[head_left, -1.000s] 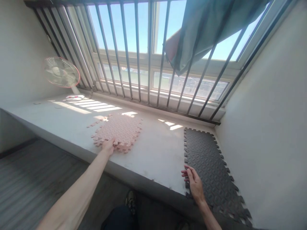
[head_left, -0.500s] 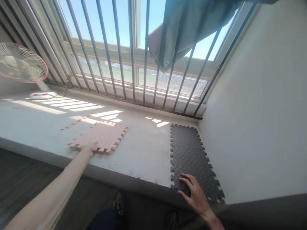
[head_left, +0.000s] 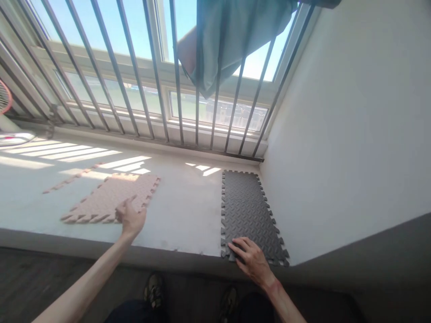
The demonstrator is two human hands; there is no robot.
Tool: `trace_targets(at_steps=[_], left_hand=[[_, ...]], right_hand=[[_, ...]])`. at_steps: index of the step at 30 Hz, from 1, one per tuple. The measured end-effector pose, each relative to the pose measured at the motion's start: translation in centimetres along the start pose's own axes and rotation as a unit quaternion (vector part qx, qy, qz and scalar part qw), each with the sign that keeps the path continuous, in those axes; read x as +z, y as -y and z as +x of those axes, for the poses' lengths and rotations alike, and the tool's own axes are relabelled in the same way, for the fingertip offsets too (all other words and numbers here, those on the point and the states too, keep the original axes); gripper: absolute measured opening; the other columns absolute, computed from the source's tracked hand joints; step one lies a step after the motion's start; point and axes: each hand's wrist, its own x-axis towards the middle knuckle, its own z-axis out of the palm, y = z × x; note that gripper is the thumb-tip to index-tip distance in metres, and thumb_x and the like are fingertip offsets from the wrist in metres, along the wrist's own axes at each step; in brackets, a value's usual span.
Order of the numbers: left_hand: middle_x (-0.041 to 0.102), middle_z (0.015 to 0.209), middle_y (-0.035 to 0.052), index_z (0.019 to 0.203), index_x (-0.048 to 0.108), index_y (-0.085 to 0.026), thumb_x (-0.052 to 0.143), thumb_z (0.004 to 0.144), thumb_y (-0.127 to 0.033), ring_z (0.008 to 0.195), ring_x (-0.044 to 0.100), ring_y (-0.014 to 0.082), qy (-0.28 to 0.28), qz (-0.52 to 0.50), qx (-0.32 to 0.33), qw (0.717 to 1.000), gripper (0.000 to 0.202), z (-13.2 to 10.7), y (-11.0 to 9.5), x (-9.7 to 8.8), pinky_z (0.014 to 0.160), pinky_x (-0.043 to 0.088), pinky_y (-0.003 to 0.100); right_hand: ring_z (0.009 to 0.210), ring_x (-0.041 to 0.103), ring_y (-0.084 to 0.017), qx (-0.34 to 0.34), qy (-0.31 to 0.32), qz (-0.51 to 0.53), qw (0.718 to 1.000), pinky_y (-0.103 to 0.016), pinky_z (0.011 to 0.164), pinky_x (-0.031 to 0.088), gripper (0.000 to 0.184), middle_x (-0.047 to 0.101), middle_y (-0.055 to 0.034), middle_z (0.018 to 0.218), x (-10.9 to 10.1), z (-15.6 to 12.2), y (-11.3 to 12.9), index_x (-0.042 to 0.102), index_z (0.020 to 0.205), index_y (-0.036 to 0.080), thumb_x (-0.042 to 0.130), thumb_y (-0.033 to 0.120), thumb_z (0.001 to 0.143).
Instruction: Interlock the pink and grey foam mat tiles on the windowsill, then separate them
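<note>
A pink foam puzzle mat (head_left: 111,198) lies flat on the white ledge (head_left: 185,211) left of centre. My left hand (head_left: 130,216) grips its near right corner, thumb on top. A dark grey foam mat strip (head_left: 247,211) runs along the right wall from the window to the ledge's front edge. My right hand (head_left: 251,259) presses flat on its near end, fingers spread. A thin pink edging strip (head_left: 69,178) rests behind the pink mat.
Metal bars (head_left: 175,76) cover the window behind the ledge. A grey-green cloth (head_left: 232,40) hangs over the bars at the top. A fan's base (head_left: 13,138) shows at far left. The white wall (head_left: 343,125) closes the right side. My shoes (head_left: 155,289) stand on the dark floor below.
The view swung right, so the fan slid almost out at left. My left hand stayed on the pink mat's near edge, now at its right corner. My right hand settled flat on the grey mat's near end.
</note>
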Motion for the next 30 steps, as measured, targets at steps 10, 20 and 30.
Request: trace_targets(at_steps=[10,20,30], left_hand=[[0.053,0.157,0.0149,0.151,0.057,-0.032,0.063,0.097,-0.03,0.148,0.05,0.0362,0.307,-0.121,0.262,0.907,0.055,-17.8,-10.3,11.6,0.124,0.039,0.059],[0.039,0.174,0.0152,0.161,0.051,-0.03,0.059,0.103,-0.037,0.164,0.031,0.0362,0.367,-0.081,0.359,0.854,0.059,-21.1,-12.9,16.6,0.132,0.028,0.065],[0.038,0.172,0.0221,0.164,0.041,-0.017,0.06,0.099,-0.041,0.162,0.032,0.038,0.25,-0.044,0.228,0.94,0.072,-17.3,-15.9,24.9,0.13,0.027,0.062]], right_hand=[[0.133,0.06,-0.028,0.013,0.009,-0.004,1.0,-0.047,0.112,0.053,0.06,0.067,-0.0061,0.147,1.0,0.3,4.7,0.058,0.153,0.034,0.073,0.023,0.095],[0.13,0.063,-0.024,0.188,-0.112,0.068,0.973,-0.042,0.117,0.05,0.037,0.069,-0.0087,0.137,-2.6,1.9,-4.5,0.066,0.14,0.027,0.055,0.035,0.105],[0.137,0.057,-0.032,0.256,-0.163,-0.041,0.952,-0.051,0.12,0.046,0.047,0.065,-0.0171,0.146,-2.5,8.4,-16.3,0.065,0.144,0.016,0.055,0.032,0.101]])
